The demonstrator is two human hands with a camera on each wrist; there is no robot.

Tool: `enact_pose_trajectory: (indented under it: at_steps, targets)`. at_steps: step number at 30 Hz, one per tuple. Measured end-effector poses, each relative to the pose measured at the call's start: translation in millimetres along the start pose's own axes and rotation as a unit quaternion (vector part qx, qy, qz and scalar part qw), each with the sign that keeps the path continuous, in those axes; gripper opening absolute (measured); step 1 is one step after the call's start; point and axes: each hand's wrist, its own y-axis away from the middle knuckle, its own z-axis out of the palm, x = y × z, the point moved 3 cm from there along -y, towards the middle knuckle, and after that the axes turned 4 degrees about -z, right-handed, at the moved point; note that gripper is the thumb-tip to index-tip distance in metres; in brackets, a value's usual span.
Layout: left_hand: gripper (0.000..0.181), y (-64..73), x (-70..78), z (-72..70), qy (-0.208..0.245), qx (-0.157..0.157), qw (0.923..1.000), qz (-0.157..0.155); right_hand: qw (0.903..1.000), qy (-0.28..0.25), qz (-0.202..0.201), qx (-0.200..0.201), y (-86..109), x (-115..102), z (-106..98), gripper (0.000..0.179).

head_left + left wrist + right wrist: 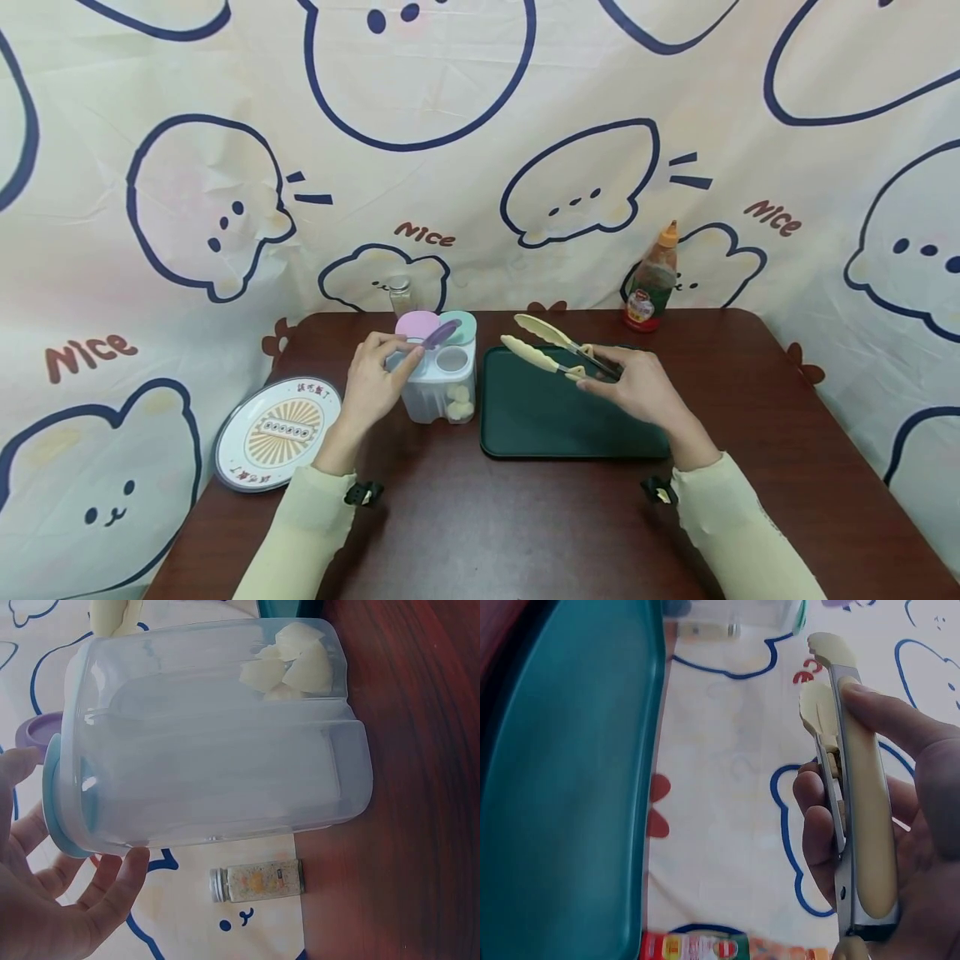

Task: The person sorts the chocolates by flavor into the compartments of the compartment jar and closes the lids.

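Note:
A clear multi-compartment container [438,398] has pale chunks [296,664] in one compartment, whose round opening is uncovered. My left hand [380,371] is at its top left, thumb and forefinger pinching a tilted purple lid [441,334] above it. The other left fingers lie beside a light blue lid [60,799] on the container. Pink [417,323] and green [459,323] lids cover the back compartments. In my right hand [637,385] I grip cream-tipped tongs [543,342] by their handles, tips spread apart over the tray's far left part.
A dark green tray [570,433] lies right of the container. To the left is a round white plate [318,404] with printed patterns. A seasoning jar [401,293] stands behind the container, and a sauce bottle [651,287] at the back right. A patterned cloth hangs behind the brown table [480,525].

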Motion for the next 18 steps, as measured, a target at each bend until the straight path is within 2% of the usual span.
enact_pose_trajectory:
  at_steps: [12, 18]
  targets:
    - [0.042, 0.7, -0.5, 0.5, 0.000, 0.000, 1.0000, -0.001, 0.9986, 0.027, 0.030, 0.034, 10.6, 27.4, -21.6, 0.066]
    - [0.041, 0.4, -0.5, -0.2, 0.003, 0.001, 1.0000, 0.002, 0.9967, 0.040, 0.052, 0.049, 17.3, 40.7, -30.0, 0.074]
